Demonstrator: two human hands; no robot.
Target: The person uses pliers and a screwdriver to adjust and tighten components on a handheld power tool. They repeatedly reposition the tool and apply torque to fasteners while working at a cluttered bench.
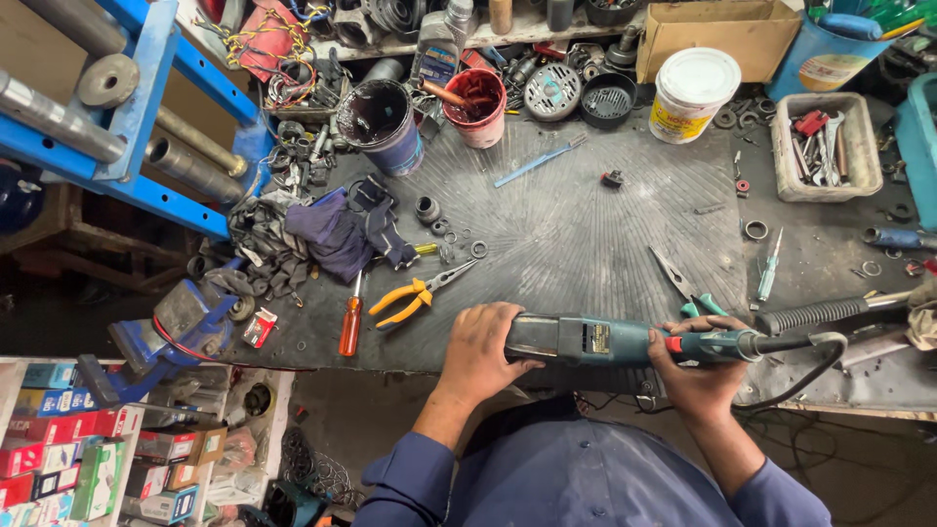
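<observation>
Power tool: a teal-and-grey corded power tool point(625, 342) is lying lengthwise along the near edge of the workbench point(576, 234), held just above the person's lap.
Left hand: the left hand point(480, 353) is wrapping over the grey front end of the tool, fingers curled closed around it.
Right hand: the right hand point(695, 376) is gripping the teal rear handle from below, fingers closed around it beside the red switch.
Cord: a black cable point(810, 366) is leaving the rear of the handle and looping down off the bench edge.
Step in hand: by my judgement, the tool is being steadied and looked over with both hands; no driver or pliers are being held.
Next move calls for: probably freeing one hand while the other is keeping the body steady.
Nearby tools: orange-handled pliers point(415, 295) and an orange screwdriver point(350, 325) are lying just left of the left hand; green-handled pliers point(688, 290) are lying just beyond the tool.
Farther out: a dark cloth point(346, 229), a white bucket point(691, 95), a red pot point(478, 105) and a tray of spanners point(825, 146) are sitting towards the back.
</observation>
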